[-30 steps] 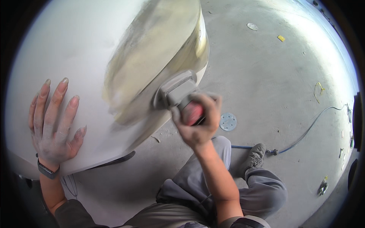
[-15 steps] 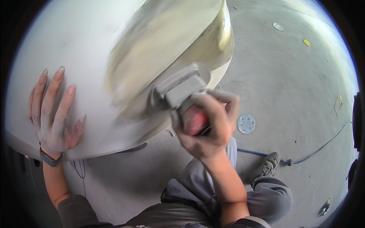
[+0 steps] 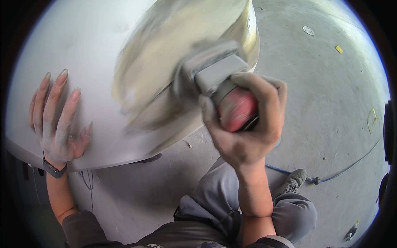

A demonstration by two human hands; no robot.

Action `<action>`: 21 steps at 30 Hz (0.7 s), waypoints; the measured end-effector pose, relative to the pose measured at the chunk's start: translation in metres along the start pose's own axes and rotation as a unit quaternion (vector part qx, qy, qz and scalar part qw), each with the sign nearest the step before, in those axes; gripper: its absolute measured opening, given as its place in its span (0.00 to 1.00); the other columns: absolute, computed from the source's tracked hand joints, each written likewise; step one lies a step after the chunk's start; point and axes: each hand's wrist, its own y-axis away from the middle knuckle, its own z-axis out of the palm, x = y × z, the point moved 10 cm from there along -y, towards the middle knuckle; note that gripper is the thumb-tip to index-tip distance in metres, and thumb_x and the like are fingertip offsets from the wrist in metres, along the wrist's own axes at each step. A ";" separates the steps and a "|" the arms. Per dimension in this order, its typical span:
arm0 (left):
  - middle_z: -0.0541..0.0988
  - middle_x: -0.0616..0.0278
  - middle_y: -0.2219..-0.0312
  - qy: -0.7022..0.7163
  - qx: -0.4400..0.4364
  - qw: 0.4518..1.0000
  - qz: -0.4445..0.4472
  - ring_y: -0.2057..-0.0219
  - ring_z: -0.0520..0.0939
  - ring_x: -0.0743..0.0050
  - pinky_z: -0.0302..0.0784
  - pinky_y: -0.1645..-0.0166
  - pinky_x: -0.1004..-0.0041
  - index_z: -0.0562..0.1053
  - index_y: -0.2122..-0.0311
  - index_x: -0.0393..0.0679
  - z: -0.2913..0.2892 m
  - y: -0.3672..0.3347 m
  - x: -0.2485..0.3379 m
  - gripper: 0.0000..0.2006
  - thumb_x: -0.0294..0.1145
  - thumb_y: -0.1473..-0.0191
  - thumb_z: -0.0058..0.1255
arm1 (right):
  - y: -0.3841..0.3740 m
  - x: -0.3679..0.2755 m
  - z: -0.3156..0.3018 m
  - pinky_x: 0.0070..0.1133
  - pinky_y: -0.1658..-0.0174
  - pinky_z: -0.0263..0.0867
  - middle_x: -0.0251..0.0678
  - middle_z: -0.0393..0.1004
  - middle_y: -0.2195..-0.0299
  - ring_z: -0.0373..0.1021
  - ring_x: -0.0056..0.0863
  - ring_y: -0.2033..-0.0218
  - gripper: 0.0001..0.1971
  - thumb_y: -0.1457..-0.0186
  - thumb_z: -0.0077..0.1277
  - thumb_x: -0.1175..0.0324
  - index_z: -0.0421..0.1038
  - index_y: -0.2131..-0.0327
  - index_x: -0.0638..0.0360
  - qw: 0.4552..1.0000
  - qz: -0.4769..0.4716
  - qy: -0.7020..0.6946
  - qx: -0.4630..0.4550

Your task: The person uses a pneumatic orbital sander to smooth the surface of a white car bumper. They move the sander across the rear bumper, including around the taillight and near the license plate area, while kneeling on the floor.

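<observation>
One sander (image 3: 222, 74), and the right hand (image 3: 247, 142) is clamped round its red end, the grey head blurred over the yellowish patch on one white panel (image 3: 91, 49)! Left hand (image 3: 61, 134) rests on that panel, fingers spread apart, one dark wristband (image 3: 53, 168) below. Floor (image 3: 297, 103) count: one yellow scrap (image 3: 339, 49), one blue hose (image 3: 351, 167).

A red and grey sander (image 3: 221, 76) is held by the right hand (image 3: 248, 144) against a yellowish patch (image 3: 142, 66) on a white panel (image 3: 89, 49). The left hand (image 3: 58, 130) is spread on the panel. A blue hose (image 3: 337, 175) is seen on the floor (image 3: 306, 103).
</observation>
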 end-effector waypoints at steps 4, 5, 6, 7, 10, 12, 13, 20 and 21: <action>0.78 0.46 0.39 0.002 -0.009 1.000 0.004 0.35 0.73 0.41 0.69 0.33 0.52 0.77 0.40 0.46 0.001 0.000 0.000 0.26 0.46 0.41 0.52 | 0.048 -0.050 0.038 0.24 0.72 0.73 0.50 0.76 0.60 0.77 0.38 0.69 0.25 0.67 0.71 0.65 0.86 0.58 0.45 0.998 -0.065 0.011 -0.017; 0.78 0.46 0.39 0.005 -0.005 1.000 0.004 0.35 0.73 0.41 0.69 0.34 0.51 0.77 0.40 0.46 0.000 0.000 0.000 0.26 0.46 0.41 0.52 | 0.062 -0.057 0.046 0.20 0.74 0.69 0.46 0.76 0.61 0.73 0.30 0.73 0.18 0.58 0.60 0.68 0.83 0.59 0.43 0.998 -0.052 0.017 -0.012; 0.78 0.46 0.40 0.009 -0.007 1.000 0.002 0.35 0.73 0.40 0.70 0.34 0.51 0.77 0.40 0.46 0.000 0.000 0.000 0.26 0.46 0.41 0.52 | 0.073 -0.063 0.053 0.20 0.74 0.69 0.46 0.76 0.62 0.71 0.29 0.74 0.18 0.58 0.59 0.67 0.82 0.59 0.42 0.997 -0.068 0.026 -0.005; 0.78 0.46 0.40 0.015 -0.009 1.000 0.003 0.35 0.73 0.40 0.70 0.34 0.51 0.77 0.40 0.46 0.001 -0.001 -0.001 0.26 0.46 0.41 0.52 | 0.080 -0.066 0.058 0.21 0.74 0.69 0.46 0.76 0.61 0.72 0.30 0.73 0.17 0.57 0.58 0.67 0.82 0.59 0.41 0.996 -0.078 0.025 -0.020; 0.78 0.46 0.40 0.001 -0.006 1.000 0.009 0.36 0.74 0.39 0.71 0.35 0.51 0.77 0.40 0.46 0.001 -0.003 0.000 0.26 0.46 0.41 0.52 | 0.076 -0.031 0.043 0.23 0.73 0.70 0.47 0.77 0.60 0.72 0.34 0.73 0.21 0.61 0.64 0.66 0.82 0.58 0.43 0.999 -0.037 0.007 -0.025; 0.78 0.45 0.40 -0.007 -0.006 1.000 0.006 0.37 0.75 0.39 0.71 0.35 0.51 0.77 0.40 0.45 -0.001 -0.004 -0.002 0.26 0.46 0.40 0.52 | 0.055 0.011 0.016 0.28 0.64 0.72 0.46 0.75 0.56 0.72 0.36 0.66 0.26 0.65 0.70 0.72 0.79 0.56 0.51 1.000 0.008 0.003 -0.005; 0.78 0.45 0.40 0.002 -0.013 1.000 -0.001 0.37 0.75 0.38 0.71 0.35 0.51 0.77 0.40 0.45 0.000 -0.004 -0.003 0.26 0.46 0.40 0.52 | 0.050 0.031 0.011 0.29 0.59 0.72 0.46 0.74 0.55 0.72 0.37 0.63 0.28 0.65 0.71 0.75 0.77 0.54 0.54 0.998 0.063 0.006 -0.001; 0.78 0.43 0.41 0.007 -0.009 1.000 0.014 0.37 0.76 0.37 0.71 0.36 0.50 0.76 0.39 0.44 0.005 -0.006 0.001 0.27 0.45 0.41 0.53 | 0.065 -0.017 0.037 0.26 0.71 0.74 0.47 0.74 0.61 0.77 0.39 0.67 0.27 0.68 0.72 0.67 0.83 0.56 0.46 0.999 0.000 0.001 -0.039; 0.78 0.43 0.41 0.008 -0.009 1.000 0.012 0.37 0.76 0.37 0.71 0.35 0.50 0.76 0.39 0.44 0.006 -0.006 0.001 0.27 0.45 0.41 0.54 | 0.070 -0.025 0.043 0.25 0.72 0.74 0.47 0.74 0.61 0.77 0.39 0.68 0.26 0.68 0.71 0.65 0.83 0.57 0.44 0.998 -0.021 0.002 -0.052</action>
